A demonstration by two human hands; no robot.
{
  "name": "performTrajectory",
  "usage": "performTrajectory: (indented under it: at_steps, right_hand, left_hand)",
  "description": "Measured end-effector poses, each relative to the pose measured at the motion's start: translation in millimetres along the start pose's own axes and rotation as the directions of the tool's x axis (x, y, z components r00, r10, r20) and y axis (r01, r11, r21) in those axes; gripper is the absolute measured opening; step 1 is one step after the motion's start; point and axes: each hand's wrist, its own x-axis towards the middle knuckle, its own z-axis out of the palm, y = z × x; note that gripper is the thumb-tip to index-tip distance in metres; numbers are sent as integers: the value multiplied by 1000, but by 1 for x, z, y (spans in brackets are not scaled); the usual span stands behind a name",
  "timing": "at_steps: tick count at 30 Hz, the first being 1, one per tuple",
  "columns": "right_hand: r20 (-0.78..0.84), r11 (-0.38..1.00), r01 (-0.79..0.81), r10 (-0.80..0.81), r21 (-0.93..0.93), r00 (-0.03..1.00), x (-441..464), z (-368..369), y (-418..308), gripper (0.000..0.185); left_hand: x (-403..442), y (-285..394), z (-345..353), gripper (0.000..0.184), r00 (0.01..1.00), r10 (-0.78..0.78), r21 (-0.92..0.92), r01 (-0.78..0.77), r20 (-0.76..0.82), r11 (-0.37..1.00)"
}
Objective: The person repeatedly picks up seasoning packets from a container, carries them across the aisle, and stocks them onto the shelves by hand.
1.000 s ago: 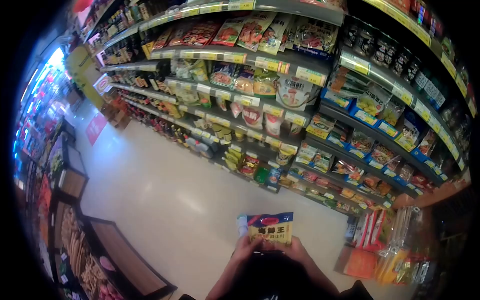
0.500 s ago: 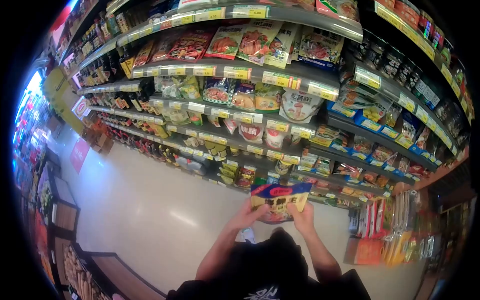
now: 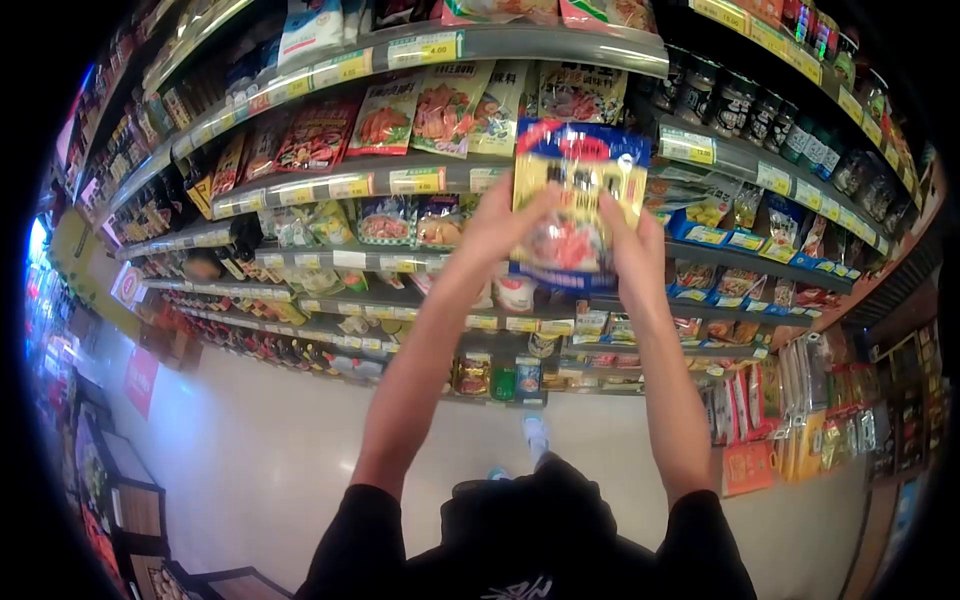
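A yellow and blue seasoning packet (image 3: 578, 232) is held up in front of the shelves, its printed front towards me and slightly blurred. My left hand (image 3: 503, 228) grips its left edge, thumb across the front. On the right edge my right hand (image 3: 637, 252) pinches it the same way. The fingers behind the packet are hidden. Just beyond its top, a similar yellow and blue packet (image 3: 582, 95) stands on the shelf, beside flat seasoning packets (image 3: 447, 105) with food pictures.
The shelf edge (image 3: 290, 195) with price tags runs close behind my hands. Dark-lidded jars (image 3: 735, 105) stand at the right. Hanging packets (image 3: 800, 400) are at the lower right, display crates (image 3: 138, 508) at the lower left. Pale floor (image 3: 270, 450) lies below.
Both hands have raised the packet from low near my body to shelf height, arms stretched forward. The packet has tilted more upright, showing its whole front. The view has shifted closer to the shelves.
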Motion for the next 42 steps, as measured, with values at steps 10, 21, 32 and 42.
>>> performTrajectory:
  at_steps: [10, 21, 32, 42]
  right_hand:
    - [-227, 895, 250, -348, -369, 909, 167, 18, -5, 38]
    - [-117, 451, 338, -723, -826, 681, 238, 17, 29, 58]
    - [-73, 186, 33, -537, -982, 840, 262, 24, 37, 63]
    - [79, 398, 212, -324, -893, 943, 282, 35, 22, 59]
  left_hand:
    - [68, 2, 5, 34, 652, 756, 798, -489, 66, 352]
    - [160, -2, 8, 45, 873, 348, 869, -434, 341, 239]
    - [161, -12, 13, 61, 836, 390, 817, -506, 386, 277]
    - [182, -28, 8, 48, 821, 399, 824, -520, 409, 224]
